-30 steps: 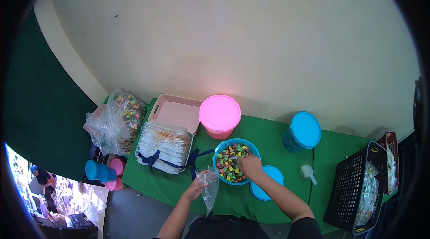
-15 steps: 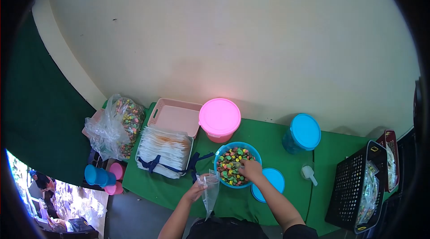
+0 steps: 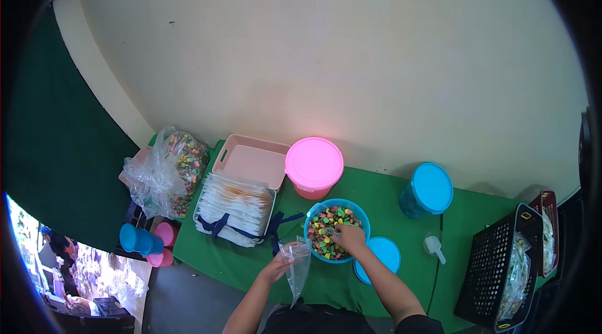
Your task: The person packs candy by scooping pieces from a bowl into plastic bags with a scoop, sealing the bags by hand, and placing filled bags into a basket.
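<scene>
My left hand [image 3: 276, 266] is closed on the upper part of a clear plastic bag [image 3: 299, 274], which hangs down to a narrow end in front of my body. Just right of the bag stands a blue bowl [image 3: 365, 218] filled with small green, yellow, pink and brown candy-like pieces [image 3: 326, 247]. My right hand [image 3: 349, 238] reaches into the bowl with its fingers bent down among the pieces. Something greyish shows by the fingertips, too small to name. A round blue lid [image 3: 387, 255] lies on the table under my right forearm.
A stack of white packets [image 3: 232, 202] tied with dark ribbon, a pink tray [image 3: 251, 161], a pink lidded tub [image 3: 313, 165] and a big bag of pieces [image 3: 188, 165] stand left and behind. Rightward are a blue-lidded jar [image 3: 431, 188], a white scoop [image 3: 434, 247] and a black basket [image 3: 486, 265].
The whole view has shifted slightly to the right. My right hand stays in the bowl, and my left hand still holds the bag next to it.
</scene>
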Motion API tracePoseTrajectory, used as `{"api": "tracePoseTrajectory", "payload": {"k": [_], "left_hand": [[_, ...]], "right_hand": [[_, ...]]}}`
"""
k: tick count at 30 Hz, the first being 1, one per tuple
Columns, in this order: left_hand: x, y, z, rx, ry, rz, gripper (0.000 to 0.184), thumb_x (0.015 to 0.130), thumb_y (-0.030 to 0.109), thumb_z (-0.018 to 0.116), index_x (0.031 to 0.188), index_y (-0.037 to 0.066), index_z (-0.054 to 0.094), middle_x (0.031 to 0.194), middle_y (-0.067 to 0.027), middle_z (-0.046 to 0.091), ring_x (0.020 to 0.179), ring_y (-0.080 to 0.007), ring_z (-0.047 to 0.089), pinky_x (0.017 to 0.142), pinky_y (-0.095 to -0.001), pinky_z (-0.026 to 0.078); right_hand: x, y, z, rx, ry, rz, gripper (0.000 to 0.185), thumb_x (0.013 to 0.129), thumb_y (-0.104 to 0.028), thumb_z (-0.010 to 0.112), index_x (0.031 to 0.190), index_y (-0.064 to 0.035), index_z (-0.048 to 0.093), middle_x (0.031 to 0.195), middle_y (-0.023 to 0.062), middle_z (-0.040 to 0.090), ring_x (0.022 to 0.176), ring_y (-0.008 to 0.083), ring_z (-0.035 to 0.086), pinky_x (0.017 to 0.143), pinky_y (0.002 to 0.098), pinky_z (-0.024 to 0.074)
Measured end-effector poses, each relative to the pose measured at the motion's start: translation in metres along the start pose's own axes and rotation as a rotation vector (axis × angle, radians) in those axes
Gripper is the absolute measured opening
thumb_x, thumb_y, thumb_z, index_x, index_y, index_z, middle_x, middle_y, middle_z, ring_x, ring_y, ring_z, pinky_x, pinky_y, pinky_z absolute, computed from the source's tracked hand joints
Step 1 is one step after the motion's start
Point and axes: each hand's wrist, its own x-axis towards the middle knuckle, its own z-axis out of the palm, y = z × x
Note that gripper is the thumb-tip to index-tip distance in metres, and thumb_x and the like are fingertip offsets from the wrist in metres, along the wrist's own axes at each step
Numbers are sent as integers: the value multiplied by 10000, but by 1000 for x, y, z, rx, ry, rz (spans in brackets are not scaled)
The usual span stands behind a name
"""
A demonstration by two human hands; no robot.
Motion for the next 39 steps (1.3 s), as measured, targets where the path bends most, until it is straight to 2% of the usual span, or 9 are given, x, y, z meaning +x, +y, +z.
{"api": "tracePoseTrajectory", "payload": {"k": [9, 12, 16, 18, 21, 25, 27, 31, 39], "left_hand": [[-2, 0, 8, 26, 42, 3, 862, 711, 329, 742, 1374, 48, 269, 1353, -153, 413, 1265, -300, 404, 1069, -461, 283], [-5, 4, 12, 27, 10, 30, 741, 759, 245, 706, 1359, 59, 311, 1308, -129, 457, 1248, -263, 420, 1056, -403, 302], [-5, 15, 21, 168, 99, 20, 759, 711, 187, 752, 1336, 57, 340, 1272, -121, 493, 1208, -252, 455, 1026, -383, 333], [-5, 20, 25, 261, 145, 14, 780, 686, 177, 776, 1328, 56, 349, 1252, -115, 507, 1186, -245, 471, 1011, -378, 348], [0, 23, 33, 506, 208, 40, 835, 635, 208, 823, 1312, 46, 361, 1212, -111, 521, 1145, -225, 491, 984, -376, 375], [9, 21, 42, 691, 245, 61, 887, 602, 295, 846, 1302, 35, 367, 1182, -121, 523, 1111, -223, 505, 972, -375, 386], [13, 24, 51, 751, 246, 75, 897, 598, 315, 848, 1300, 30, 367, 1182, -129, 520, 1110, -229, 507, 973, -372, 386], [20, 32, 66, 919, 301, 65, 955, 561, 388, 853, 1291, 1, 374, 1178, -152, 516, 1123, -258, 507, 978, -360, 388], [35, 38, 81, 1284, 398, 141, 998, 519, 476, 833, 1268, -21, 399, 1202, -190, 469, 1127, -310, 488, 972, -395, 397]], "right_hand": [[8, 9, 15, 77, -28, 37, 360, 712, -430, 617, 957, -172, 670, 800, 98, 672, 769, 277, 652, 677, 407, 510], [8, 11, 9, 202, -107, 83, 345, 716, -424, 612, 934, -163, 673, 779, 101, 666, 763, 268, 654, 681, 403, 512], [3, 9, -3, 278, -121, 118, 321, 714, -410, 614, 894, -151, 673, 766, 106, 660, 750, 274, 650, 683, 395, 513], [0, 12, -7, 317, -29, 24, 314, 709, -399, 621, 862, -128, 666, 764, 112, 658, 740, 290, 642, 677, 391, 510], [5, 26, -1, 260, 148, -149, 334, 715, -423, 632, 851, -118, 652, 706, 121, 643, 684, 293, 635, 644, 412, 496], [-7, 23, -29, 362, 61, -8, 283, 711, -342, 619, 830, -86, 642, 747, 122, 652, 717, 289, 639, 665, 378, 503], [-9, 31, -36, 504, 7, 50, 294, 711, -371, 628, 839, -107, 644, 649, 127, 619, 643, 303, 626, 604, 398, 485], [-11, 45, -43, 542, 56, 1, 270, 697, -335, 621, 833, -102, 641, 635, 123, 610, 631, 297, 626, 599, 391, 483], [-24, 28, -94, 274, 76, -134, 239, 694, -309, 609, 823, -112, 647, 674, 138, 635, 645, 296, 636, 596, 395, 487]]}}
